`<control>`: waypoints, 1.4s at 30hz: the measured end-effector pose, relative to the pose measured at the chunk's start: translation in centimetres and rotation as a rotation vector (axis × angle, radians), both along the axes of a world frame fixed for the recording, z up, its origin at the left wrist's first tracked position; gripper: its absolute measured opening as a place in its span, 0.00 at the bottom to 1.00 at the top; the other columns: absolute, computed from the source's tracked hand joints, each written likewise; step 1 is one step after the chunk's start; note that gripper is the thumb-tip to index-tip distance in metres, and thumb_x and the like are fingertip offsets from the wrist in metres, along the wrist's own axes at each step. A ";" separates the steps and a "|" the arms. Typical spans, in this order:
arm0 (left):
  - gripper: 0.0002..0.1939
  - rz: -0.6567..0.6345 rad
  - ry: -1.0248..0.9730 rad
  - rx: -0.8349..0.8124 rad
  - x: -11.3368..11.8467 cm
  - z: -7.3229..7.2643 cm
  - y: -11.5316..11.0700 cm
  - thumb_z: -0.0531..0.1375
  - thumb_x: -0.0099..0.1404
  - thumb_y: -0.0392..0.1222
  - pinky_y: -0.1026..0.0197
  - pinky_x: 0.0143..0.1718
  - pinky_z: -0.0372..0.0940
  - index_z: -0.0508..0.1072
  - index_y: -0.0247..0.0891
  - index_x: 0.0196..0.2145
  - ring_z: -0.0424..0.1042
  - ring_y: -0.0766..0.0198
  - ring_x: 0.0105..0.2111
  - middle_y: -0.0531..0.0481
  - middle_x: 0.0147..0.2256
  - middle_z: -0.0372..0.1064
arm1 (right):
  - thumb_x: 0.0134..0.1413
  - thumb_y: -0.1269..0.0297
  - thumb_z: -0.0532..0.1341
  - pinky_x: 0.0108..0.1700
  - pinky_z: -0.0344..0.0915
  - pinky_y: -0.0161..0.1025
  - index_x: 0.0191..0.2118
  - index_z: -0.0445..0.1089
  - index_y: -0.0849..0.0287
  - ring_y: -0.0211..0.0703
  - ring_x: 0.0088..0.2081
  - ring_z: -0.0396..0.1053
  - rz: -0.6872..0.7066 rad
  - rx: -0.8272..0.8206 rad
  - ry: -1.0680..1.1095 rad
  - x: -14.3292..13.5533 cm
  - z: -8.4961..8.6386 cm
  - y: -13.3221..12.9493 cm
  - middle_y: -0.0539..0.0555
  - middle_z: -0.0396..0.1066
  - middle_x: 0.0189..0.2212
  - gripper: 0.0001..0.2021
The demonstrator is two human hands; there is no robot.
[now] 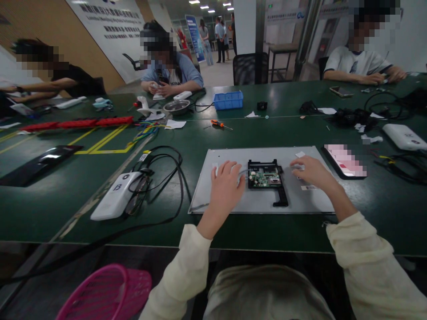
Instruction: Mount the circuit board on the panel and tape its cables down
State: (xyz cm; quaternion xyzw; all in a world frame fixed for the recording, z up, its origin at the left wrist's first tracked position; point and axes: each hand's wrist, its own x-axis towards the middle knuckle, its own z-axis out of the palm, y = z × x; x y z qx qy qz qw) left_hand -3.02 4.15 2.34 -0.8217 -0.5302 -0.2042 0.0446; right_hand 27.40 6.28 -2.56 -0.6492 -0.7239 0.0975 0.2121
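Note:
A grey flat panel [230,155] lies on the table in front of me. On its middle sits a black plastic bracket [281,195] framing a green circuit board [267,177]. My left hand [225,189] is over the panel's left part, fingers bent and apart, its thumb beside a thin cable near the bracket's left edge. I see nothing held in it. To the right of the bracket, my right hand [312,173] is above the panel with fingers loosely curled and a gap between thumb and forefinger. No held thing shows there.
A white power bank [115,195] with black cables lies left of the panel, a phone [343,162] right. Beyond are an orange screwdriver [218,124], a blue basket [228,100] and a metal bowl [176,106]. Other people sit across the table. A pink basket [133,284] stands below.

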 end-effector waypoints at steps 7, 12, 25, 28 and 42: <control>0.15 -0.111 0.010 -0.068 4.5 -0.5 3.9 0.50 0.69 0.40 0.45 0.56 0.54 0.65 0.39 0.52 0.62 0.52 0.56 0.43 0.53 0.66 | 0.45 0.73 0.58 0.41 0.66 0.37 0.40 0.75 0.59 0.44 0.37 0.73 -0.019 -0.187 0.034 0.4 0.2 -0.2 0.55 0.76 0.37 0.14; 0.13 -0.083 -0.029 -0.156 3.7 -3.7 6.9 0.50 0.69 0.40 0.48 0.53 0.57 0.67 0.40 0.50 0.65 0.53 0.52 0.44 0.52 0.67 | 0.45 0.76 0.56 0.38 0.65 0.37 0.35 0.75 0.57 0.43 0.36 0.72 -0.112 -0.225 -0.027 1.6 0.3 -0.4 0.54 0.76 0.34 0.14; 0.15 -0.182 -0.116 -0.179 3.2 -4.9 7.3 0.48 0.71 0.42 0.53 0.55 0.56 0.66 0.38 0.51 0.65 0.57 0.53 0.45 0.52 0.68 | 0.50 0.63 0.60 0.37 0.65 0.37 0.38 0.74 0.57 0.44 0.35 0.72 0.016 -0.268 0.004 0.6 1.1 -1.4 0.54 0.75 0.33 0.10; 0.15 -0.178 -0.105 -0.175 3.1 -5.0 7.3 0.48 0.71 0.42 0.54 0.55 0.56 0.67 0.38 0.50 0.65 0.58 0.53 0.46 0.52 0.68 | 0.50 0.62 0.60 0.34 0.65 0.37 0.35 0.74 0.55 0.43 0.33 0.72 -0.008 -0.274 0.041 1.5 0.8 -1.8 0.52 0.75 0.32 0.08; 0.14 -0.174 -0.071 -0.163 3.1 -5.0 7.1 0.47 0.71 0.42 0.54 0.55 0.56 0.66 0.38 0.50 0.64 0.58 0.53 0.45 0.52 0.67 | 0.50 0.67 0.56 0.34 0.61 0.45 0.34 0.75 0.56 0.56 0.37 0.72 -0.484 -0.250 -0.251 4.8 1.6 -3.7 0.63 0.75 0.34 0.10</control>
